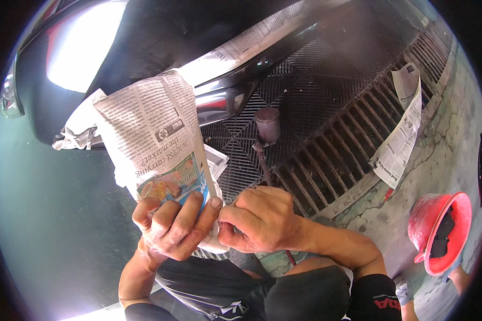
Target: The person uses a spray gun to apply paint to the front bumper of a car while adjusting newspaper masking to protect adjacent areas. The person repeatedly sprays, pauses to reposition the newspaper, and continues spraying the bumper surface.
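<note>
My left hand (171,224) grips the lower end of a folded newspaper sheet (150,134) that stands upright against the dark green car body (48,214). My right hand (260,219) pinches the bottom right edge of the same sheet, its fingertips meeting my left thumb. A strip of white masking tape (215,187) runs along the sheet's right edge. More newspaper (246,45) is taped along the car's dark trim above.
A metal floor grate (326,117) lies under the car, with a small rusty can (268,124) standing on it. A loose newspaper sheet (399,139) lies on the grate's edge. A red plastic bucket (442,230) holding dark pieces sits on the concrete at right.
</note>
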Demonstrator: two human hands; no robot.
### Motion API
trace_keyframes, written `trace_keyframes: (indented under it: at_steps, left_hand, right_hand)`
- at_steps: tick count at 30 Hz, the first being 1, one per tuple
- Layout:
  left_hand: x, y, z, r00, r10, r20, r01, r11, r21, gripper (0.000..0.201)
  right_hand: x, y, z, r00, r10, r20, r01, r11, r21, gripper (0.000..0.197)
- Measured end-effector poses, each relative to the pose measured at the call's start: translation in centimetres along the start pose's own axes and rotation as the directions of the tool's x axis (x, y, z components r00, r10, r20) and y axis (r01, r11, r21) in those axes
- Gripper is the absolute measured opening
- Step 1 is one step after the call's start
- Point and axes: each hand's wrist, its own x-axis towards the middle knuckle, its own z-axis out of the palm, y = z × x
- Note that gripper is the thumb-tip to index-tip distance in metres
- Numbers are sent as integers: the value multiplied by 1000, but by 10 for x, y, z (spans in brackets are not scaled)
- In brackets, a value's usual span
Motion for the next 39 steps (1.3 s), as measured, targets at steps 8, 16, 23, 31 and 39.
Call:
trace_keyframes:
  at_steps: [8, 16, 23, 31, 39]
  left_hand:
    - [-13, -2, -10, 1000, -14, -28, 13, 1000, -23, 46]
    - [-34, -5, -15, 998, -11, -65, 5, 996, -93, 43]
    - [-49, -9, -21, 990, -75, -121, 54, 985, -165, 41]
    - [-68, -16, -17, 974, -64, -216, 19, 978, -205, 35]
    - [-93, -41, -18, 858, -338, -386, 147, 883, -445, 35]
  right_hand:
    - [3, -12, 10, 997, -59, 42, 57, 997, 51, 23]
    - [5, -19, 16, 981, -152, 124, 144, 987, 69, 24]
    - [7, -21, 16, 965, -238, 110, 219, 962, 163, 36]
    - [12, -15, 25, 936, -294, 195, 235, 931, 278, 47]
    - [59, -21, 41, 898, 333, 288, -416, 857, 303, 58]
